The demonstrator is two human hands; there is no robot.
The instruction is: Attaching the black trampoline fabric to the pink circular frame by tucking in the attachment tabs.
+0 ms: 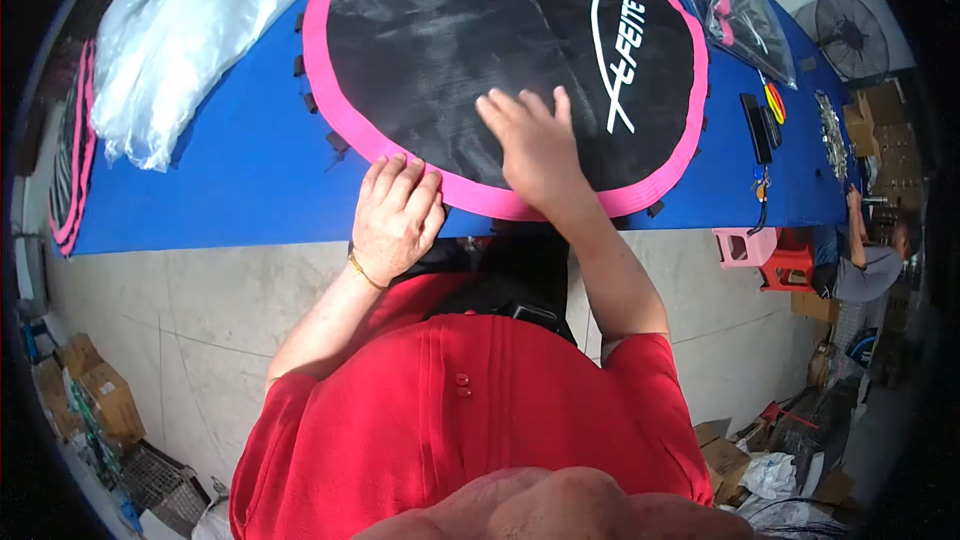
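Observation:
A round black mesh mat [430, 50] with a pink border, white printing and small black tabs around its rim lies flat on a blue-covered table. The fingers of my left hand [398, 215] rest on the pink border at the near edge, close together and slightly bent. Over the black mesh, right of the left hand, my right hand [535, 145] is open with its fingers spread; nothing is in it. Whether its palm presses on the mesh or hovers just above cannot be told.
Clear plastic bags [190, 40] lie at the left of the blue table [210, 200], above another pink-edged mat [72, 160]. A bagged pink-and-black item [735, 5], black tools [757, 130] and metal pieces [832, 135] lie right. Stools [787, 265] and a seated person [868, 275] are beyond.

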